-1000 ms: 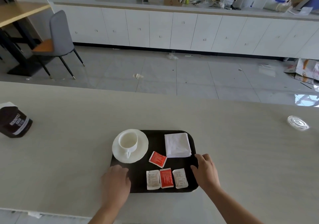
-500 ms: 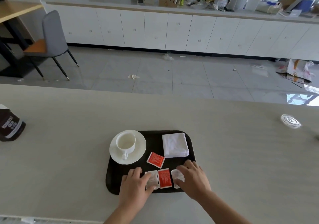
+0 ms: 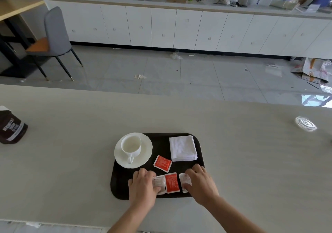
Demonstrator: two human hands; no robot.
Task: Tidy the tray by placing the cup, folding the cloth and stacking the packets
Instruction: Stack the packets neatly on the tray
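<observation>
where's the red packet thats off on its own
In the head view the lone red packet lies tilted on the tray, mid-tray, between the saucer and the folded cloth, just behind the row of three packets.

A matt black plastic tray (image 3: 124,179) is seen on a smooth, matt pale countertop (image 3: 71,161). Glossy white ceramic is shown by cup (image 3: 130,145) and saucer (image 3: 143,158); soft cloth (image 3: 182,148), folded; slightly shiny packets (image 3: 162,163).
</observation>
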